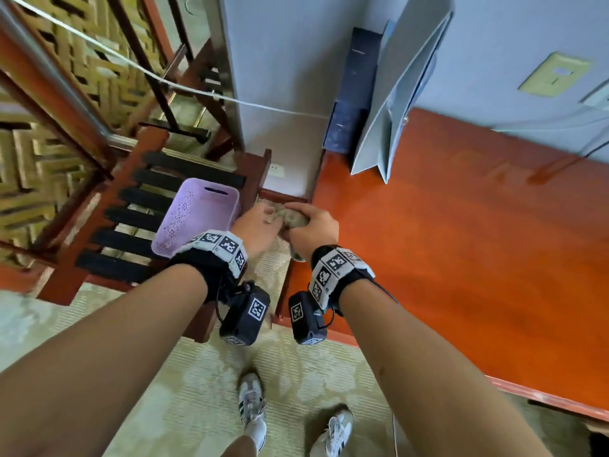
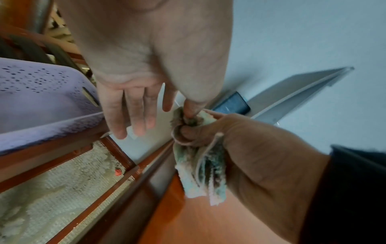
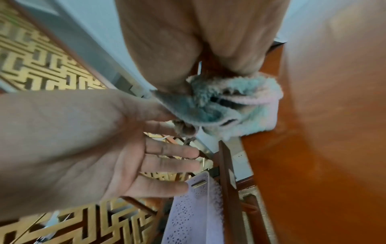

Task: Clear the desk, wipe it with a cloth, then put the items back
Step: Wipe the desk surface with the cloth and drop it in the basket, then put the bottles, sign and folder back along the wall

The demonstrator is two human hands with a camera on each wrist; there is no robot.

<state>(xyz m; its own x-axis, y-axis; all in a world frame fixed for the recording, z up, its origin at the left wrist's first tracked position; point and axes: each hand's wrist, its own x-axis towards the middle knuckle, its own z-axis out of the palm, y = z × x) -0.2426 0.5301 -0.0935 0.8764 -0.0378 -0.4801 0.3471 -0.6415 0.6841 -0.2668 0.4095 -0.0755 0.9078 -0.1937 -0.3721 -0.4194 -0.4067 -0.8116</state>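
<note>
A fluffy pale green and pink cloth [image 1: 294, 216] is bunched in my right hand [image 1: 308, 222], which grips it in a fist over the left end of the orange wooden desk [image 1: 461, 258]. In the left wrist view the cloth [image 2: 200, 173] hangs below that fist [image 2: 240, 145]. My left hand [image 1: 267, 220] meets it from the left. Its thumb [image 2: 193, 106] and forefinger pinch the cloth's upper edge while the other fingers [image 2: 137, 115] stay straight. In the right wrist view the cloth [image 3: 240, 107] sits just above the desk edge.
A lilac perforated basket [image 1: 197, 219] stands on a dark-slatted wooden chair [image 1: 108, 199] left of the desk. A grey paper bag [image 1: 398, 94] and a dark blue box [image 1: 356, 94] lean against the wall at the desk's back left corner. A white cord [image 1: 131, 64] crosses behind.
</note>
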